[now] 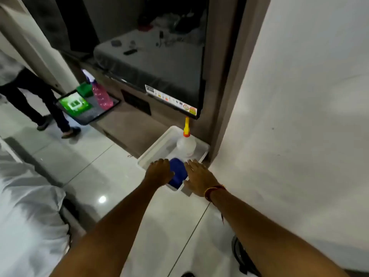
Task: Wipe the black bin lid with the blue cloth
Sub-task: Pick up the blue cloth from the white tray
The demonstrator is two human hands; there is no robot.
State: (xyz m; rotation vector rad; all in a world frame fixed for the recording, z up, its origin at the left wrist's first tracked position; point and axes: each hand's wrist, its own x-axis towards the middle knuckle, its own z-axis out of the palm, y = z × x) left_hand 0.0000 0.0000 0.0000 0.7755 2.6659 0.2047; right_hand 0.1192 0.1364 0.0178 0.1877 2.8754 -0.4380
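Both hands reaching into the white tray for the blue cloth.

From where I watch, my left hand (158, 172) rests curled on the blue cloth (177, 174), a soft folded pad; whether it grips I cannot tell. At three o'clock of the cloth my right hand (199, 177) lies flat and spread on the rigid white plastic tray (157, 149), likely steadying it. At twelve o'clock stands a translucent squeeze bottle (186, 145). A dark curved edge, perhaps the black bin lid (242, 256), sits at five o'clock.
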